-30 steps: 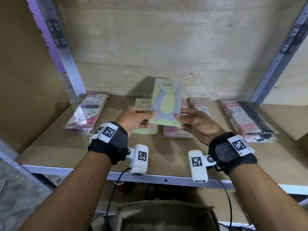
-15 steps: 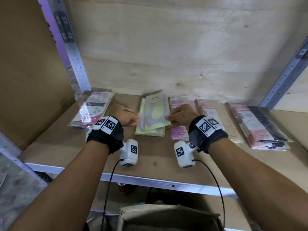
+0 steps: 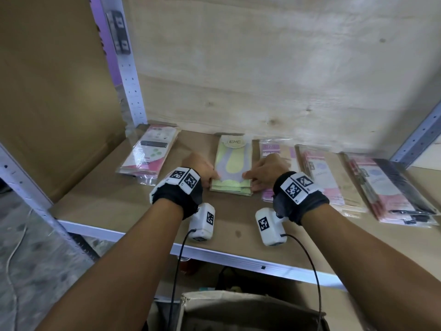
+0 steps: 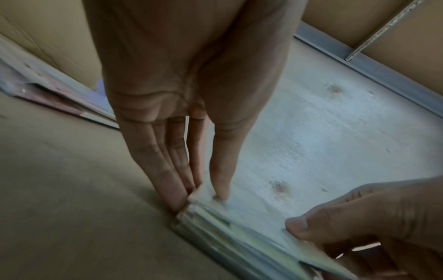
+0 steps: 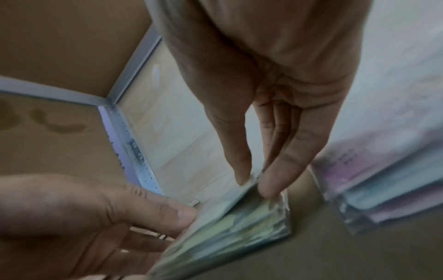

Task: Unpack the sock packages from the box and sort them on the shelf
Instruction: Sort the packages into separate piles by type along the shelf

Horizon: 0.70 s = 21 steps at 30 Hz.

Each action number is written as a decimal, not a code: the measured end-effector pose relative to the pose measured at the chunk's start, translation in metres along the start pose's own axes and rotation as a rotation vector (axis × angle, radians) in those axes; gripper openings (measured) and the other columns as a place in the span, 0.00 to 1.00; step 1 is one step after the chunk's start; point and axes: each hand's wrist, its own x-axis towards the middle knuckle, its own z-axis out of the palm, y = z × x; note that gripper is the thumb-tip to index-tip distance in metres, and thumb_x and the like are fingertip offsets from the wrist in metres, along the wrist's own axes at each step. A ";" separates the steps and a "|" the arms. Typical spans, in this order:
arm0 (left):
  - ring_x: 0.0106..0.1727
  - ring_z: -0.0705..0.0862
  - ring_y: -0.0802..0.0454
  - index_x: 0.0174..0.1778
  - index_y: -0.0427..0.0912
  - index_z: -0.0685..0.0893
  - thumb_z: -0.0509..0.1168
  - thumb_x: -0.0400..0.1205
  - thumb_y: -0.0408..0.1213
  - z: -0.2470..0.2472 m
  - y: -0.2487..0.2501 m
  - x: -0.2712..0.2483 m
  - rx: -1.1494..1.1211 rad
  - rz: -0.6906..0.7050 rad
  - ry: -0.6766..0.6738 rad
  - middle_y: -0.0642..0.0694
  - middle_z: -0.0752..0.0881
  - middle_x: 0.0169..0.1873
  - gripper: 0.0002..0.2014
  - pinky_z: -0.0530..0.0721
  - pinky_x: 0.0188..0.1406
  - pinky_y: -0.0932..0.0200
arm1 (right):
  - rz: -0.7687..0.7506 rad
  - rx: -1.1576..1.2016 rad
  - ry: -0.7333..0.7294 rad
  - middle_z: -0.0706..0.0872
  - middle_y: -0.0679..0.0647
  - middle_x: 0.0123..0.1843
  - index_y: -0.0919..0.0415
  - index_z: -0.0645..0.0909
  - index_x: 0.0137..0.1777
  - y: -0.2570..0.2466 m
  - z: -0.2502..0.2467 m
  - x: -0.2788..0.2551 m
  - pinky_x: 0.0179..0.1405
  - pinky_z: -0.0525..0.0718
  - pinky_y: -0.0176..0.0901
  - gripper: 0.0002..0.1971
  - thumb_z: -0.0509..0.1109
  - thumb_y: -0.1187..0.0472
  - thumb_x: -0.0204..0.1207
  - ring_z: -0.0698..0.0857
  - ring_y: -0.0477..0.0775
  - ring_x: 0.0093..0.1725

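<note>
A green sock package (image 3: 232, 163) marked "ENE" lies flat on top of a stack of like packages in the middle of the shelf (image 3: 133, 211). My left hand (image 3: 213, 179) is at the stack's near left corner, thumb on top and fingers down its side (image 4: 201, 199). At the near right corner my right hand (image 3: 250, 180) pinches the package edge between thumb and forefinger (image 5: 256, 186). The stack's layered edge (image 4: 239, 233) (image 5: 235, 227) shows blurred in both wrist views.
A pink stack (image 3: 149, 158) lies left of the green one. Pink stacks (image 3: 274, 149) (image 3: 327, 177) (image 3: 391, 187) lie to its right. An open cardboard box (image 3: 250, 309) sits below the shelf's metal front rail (image 3: 238, 259). A plywood wall closes the back.
Both hands carried the green package forward from mid-air and lowered it flat onto the green stack. They now sit at its near corners.
</note>
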 end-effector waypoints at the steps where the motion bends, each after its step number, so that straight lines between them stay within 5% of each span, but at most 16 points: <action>1: 0.51 0.92 0.32 0.44 0.27 0.89 0.82 0.69 0.28 0.000 0.001 -0.001 0.006 -0.003 0.002 0.28 0.91 0.46 0.13 0.90 0.53 0.37 | -0.010 -0.038 0.001 0.91 0.68 0.36 0.77 0.86 0.50 -0.001 0.000 -0.002 0.44 0.93 0.62 0.17 0.85 0.65 0.67 0.93 0.64 0.37; 10: 0.51 0.92 0.32 0.53 0.21 0.87 0.82 0.69 0.25 -0.001 0.004 -0.005 -0.001 -0.004 -0.010 0.27 0.91 0.47 0.20 0.90 0.54 0.38 | -0.065 -0.187 0.036 0.90 0.71 0.50 0.75 0.83 0.59 -0.002 0.002 -0.011 0.48 0.92 0.63 0.24 0.85 0.63 0.67 0.93 0.66 0.46; 15: 0.51 0.92 0.34 0.52 0.27 0.89 0.83 0.68 0.33 -0.006 0.000 -0.002 0.052 0.022 -0.003 0.31 0.92 0.49 0.20 0.91 0.55 0.41 | -0.133 -0.432 0.057 0.83 0.59 0.52 0.63 0.79 0.56 -0.005 -0.001 -0.008 0.47 0.84 0.45 0.24 0.85 0.55 0.66 0.85 0.57 0.51; 21: 0.62 0.86 0.40 0.60 0.40 0.90 0.73 0.79 0.47 -0.058 -0.014 0.016 0.134 0.042 0.295 0.41 0.89 0.60 0.18 0.84 0.65 0.51 | -0.417 -0.459 0.169 0.87 0.57 0.56 0.61 0.85 0.62 -0.031 0.013 -0.001 0.51 0.77 0.42 0.17 0.75 0.55 0.76 0.84 0.58 0.58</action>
